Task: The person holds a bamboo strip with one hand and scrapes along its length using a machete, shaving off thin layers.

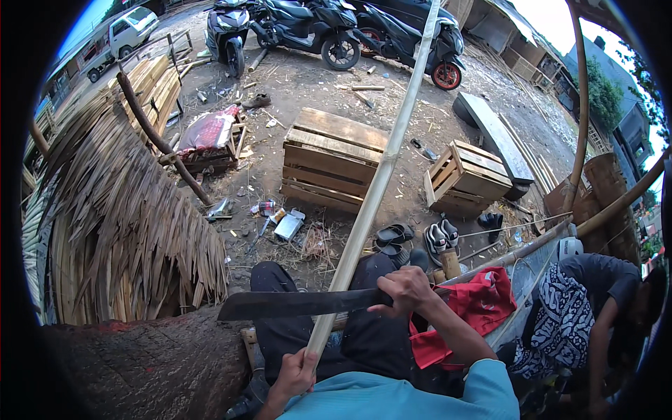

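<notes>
A long, pale bamboo strip [378, 189] slants from my lap up past the top of the view. Its near end is gripped by my left hand [297, 376], fingers wrapped round it. My right hand [406, 291] is closed round the handle end of a machete [294, 306]; the handle itself is mostly hidden by the fingers. The dark, broad blade lies crosswise over the strip, a little above my left hand, its tip pointing left. Whether the edge touches the strip I cannot tell.
A wooden crate [329, 157] stands ahead, a smaller crate [470, 175] to its right. Dry thatch [126, 217] hangs at left above a thick log [154, 364]. Red cloth [476, 308] lies by my right arm. Another person [574, 315] bends at right. Sandals [394, 236] and motorbikes [301, 28] are farther off.
</notes>
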### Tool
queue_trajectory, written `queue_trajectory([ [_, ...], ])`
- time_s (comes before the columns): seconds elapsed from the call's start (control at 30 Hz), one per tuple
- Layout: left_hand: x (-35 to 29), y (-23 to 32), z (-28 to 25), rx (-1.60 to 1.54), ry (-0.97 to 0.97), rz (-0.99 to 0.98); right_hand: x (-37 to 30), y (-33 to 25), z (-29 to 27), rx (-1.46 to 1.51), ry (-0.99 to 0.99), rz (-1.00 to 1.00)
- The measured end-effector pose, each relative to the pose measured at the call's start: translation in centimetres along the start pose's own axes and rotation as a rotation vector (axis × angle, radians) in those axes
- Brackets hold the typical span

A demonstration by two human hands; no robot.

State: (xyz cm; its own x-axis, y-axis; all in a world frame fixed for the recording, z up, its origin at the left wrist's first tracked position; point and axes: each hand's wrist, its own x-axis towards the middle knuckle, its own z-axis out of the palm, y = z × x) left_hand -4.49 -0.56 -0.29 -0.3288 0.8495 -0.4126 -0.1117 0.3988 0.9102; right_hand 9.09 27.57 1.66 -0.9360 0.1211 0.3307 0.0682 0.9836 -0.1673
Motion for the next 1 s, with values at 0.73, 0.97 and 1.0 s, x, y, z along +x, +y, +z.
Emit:
queue_trajectory([
  [0.73,0.2,-0.5,-0.5,-0.079,0.038,-0.116,-0.2,-1.9,2.4,0.158,-0.229,-0.029],
  [0.97,0.9,0.3,-0.9,0.027,0.043,-0.076,0.9,-0.2,3.3,0.164,-0.148,-0.117],
  [1.0,1.1,0.6,-1.0,0.053,0.041,-0.06,0.7,-0.1,3.5,0.163,-0.147,-0.114],
])
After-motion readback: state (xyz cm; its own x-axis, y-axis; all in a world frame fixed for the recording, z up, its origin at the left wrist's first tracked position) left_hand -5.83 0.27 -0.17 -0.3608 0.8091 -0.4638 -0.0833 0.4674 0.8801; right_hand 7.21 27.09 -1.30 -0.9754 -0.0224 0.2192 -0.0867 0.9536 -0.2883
